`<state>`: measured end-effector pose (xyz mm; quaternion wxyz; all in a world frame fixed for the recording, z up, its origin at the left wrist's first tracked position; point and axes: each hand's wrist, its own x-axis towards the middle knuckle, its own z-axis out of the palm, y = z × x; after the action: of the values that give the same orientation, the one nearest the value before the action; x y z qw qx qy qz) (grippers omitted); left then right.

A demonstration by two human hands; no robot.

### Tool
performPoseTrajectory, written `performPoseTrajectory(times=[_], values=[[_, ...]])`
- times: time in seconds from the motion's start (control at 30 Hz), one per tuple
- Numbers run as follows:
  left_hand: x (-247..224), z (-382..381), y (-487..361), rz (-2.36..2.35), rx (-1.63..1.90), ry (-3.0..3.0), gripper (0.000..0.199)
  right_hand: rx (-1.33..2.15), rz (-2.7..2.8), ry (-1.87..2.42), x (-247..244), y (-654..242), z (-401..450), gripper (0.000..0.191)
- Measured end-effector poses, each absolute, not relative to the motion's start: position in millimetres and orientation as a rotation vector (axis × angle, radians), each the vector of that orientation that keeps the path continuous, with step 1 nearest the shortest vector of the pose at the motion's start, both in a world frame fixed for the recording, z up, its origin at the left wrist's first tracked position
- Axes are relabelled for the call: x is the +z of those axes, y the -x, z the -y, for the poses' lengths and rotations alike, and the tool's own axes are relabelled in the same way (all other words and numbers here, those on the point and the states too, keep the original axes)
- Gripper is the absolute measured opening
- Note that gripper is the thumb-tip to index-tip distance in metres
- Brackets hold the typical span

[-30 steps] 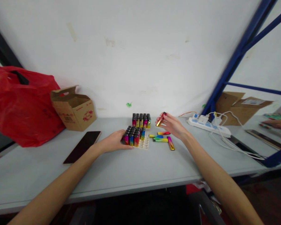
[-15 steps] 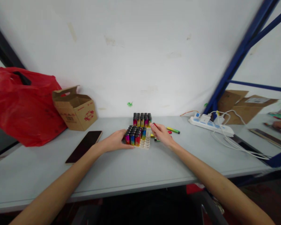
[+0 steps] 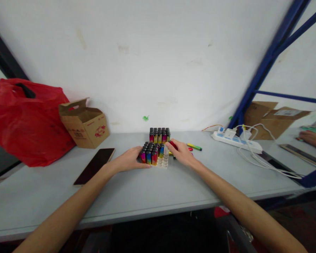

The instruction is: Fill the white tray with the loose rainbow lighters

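Observation:
A pale plastic tray point(image 3: 162, 162) with rows of round-ended slots stands on the table. Several multicoloured lighters point(image 3: 149, 156) with black tops stand upright in its left and back part, while slots at the front right show bare. My left hand point(image 3: 131, 159) grips the tray's left side, thumb along the front and fingers behind. Between the thumb and fingers of my right hand point(image 3: 181, 151) is a red lighter point(image 3: 173, 144), held at the tray's back right corner. Directly behind stands a second block of upright lighters point(image 3: 159, 135).
Loose lighters, including a yellow-green one point(image 3: 194, 147), lie right of my right hand. On the left are a phone point(image 3: 95, 166), a cardboard box point(image 3: 84, 127) and a red bag point(image 3: 31, 123). A power strip point(image 3: 237, 141) with cables and another person's hand point(image 3: 314, 138) are right.
My right hand has shifted slightly left and down, and the red lighter in it has turned. My left hand stays on the tray. The other person's hand reaches further into view.

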<state>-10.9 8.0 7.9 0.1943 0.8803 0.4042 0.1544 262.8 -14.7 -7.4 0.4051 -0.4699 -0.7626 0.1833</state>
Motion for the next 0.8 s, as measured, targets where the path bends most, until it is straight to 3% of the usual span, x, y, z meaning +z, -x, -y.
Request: performPoseTrajectory(times=[0.13, 0.3, 0.5, 0.8], values=[[8, -8, 11, -1.111, 0.442, -2.452, 0.070, 0.457, 2.041, 1.100, -1, -264, 19, 0.035], [7, -9, 11, -1.145, 0.432, -2.450, 0.072, 0.192, 2.209, 1.013, 3, -268, 21, 0.041], [10, -7, 10, -1.079, 0.437, -2.435, 0.070, 0.296, 2.194, 1.111, 0, -266, 19, 0.045], [5, -9, 12, -1.153, 0.431, -2.461, 0.073, 0.302, 2.290, 1.087, -9, -263, 17, 0.035]])
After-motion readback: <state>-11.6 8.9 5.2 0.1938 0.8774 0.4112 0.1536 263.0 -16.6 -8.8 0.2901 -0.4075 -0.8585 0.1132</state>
